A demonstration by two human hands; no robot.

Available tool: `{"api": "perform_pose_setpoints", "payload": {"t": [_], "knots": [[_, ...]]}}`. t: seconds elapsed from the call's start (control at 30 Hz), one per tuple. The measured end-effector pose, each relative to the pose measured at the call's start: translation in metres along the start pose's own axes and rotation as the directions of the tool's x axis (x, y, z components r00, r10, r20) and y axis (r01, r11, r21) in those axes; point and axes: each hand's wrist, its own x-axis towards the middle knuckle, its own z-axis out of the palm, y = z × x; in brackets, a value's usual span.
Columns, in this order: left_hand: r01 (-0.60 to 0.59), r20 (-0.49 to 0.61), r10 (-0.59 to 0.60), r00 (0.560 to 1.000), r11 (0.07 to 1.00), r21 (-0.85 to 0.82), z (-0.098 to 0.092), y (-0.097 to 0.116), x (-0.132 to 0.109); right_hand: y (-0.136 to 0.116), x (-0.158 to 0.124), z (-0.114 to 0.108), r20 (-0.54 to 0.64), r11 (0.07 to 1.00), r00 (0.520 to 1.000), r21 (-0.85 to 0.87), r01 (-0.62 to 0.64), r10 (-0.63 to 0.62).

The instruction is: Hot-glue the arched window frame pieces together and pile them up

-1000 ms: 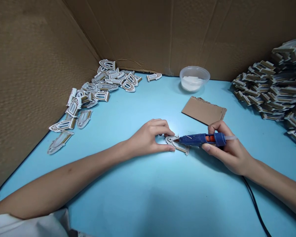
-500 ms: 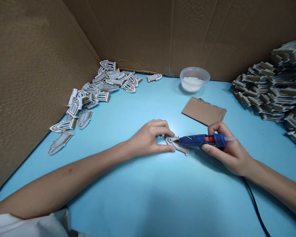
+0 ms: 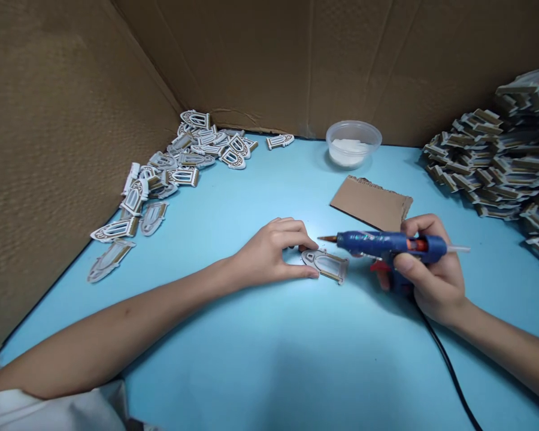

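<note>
Thumb and fingers of my left hand [image 3: 281,251] close around the rounded end of a small arched window-frame piece [image 3: 315,257], which lies flat on the blue table. The piece is white and grey with an open middle. My right hand [image 3: 435,275] is wrapped round a blue hot glue gun [image 3: 372,244] with a red trigger. The gun is held above the table, its brown nozzle just over the piece and apart from it, pointing left. A clear glue stick [image 3: 458,248] pokes out of its back end.
Many similar arched pieces [image 3: 197,158] lie heaped at the back left, and a tall stack of them [image 3: 489,161] stands on the right. A clear tub [image 3: 354,143] with white contents and a cardboard scrap [image 3: 372,202] lie at the back. Cardboard walls [image 3: 260,66] enclose the table; a black cord [image 3: 447,359] trails from the gun.
My right hand has lifted the glue gun off the piece and drawn it back to the right, uncovering the piece's lower part. My left hand stays in place.
</note>
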Motion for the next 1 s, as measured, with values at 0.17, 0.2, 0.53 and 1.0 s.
{"api": "perform_pose_setpoints", "payload": {"t": [0.17, 0.2, 0.53, 1.0], "knots": [[-0.017, -0.006, 0.017, 1.0, 0.999, 0.048, 0.001, -0.001, -0.001, -0.003, 0.015, 0.0, -0.143, 0.998, 0.989, 0.059, -0.028, 0.036], [-0.023, -0.008, 0.023, 1.0, 0.998, 0.064, 0.001, -0.001, -0.001, -0.003, 0.017, 0.0, -0.164, 0.997, 0.985, 0.061, -0.049, 0.059], [-0.323, 0.276, 0.257, 0.926, 0.919, 0.227, -0.004, 0.015, -0.003, -0.004, 0.019, 0.0, -0.185, 0.995, 0.98, 0.075, -0.066, 0.079], [-0.295, 0.221, 0.22, 0.95, 0.864, 0.408, 0.001, 0.012, -0.007, -0.001, 0.016, 0.0, -0.09, 0.998, 0.994, 0.034, -0.057, 0.06]]}}
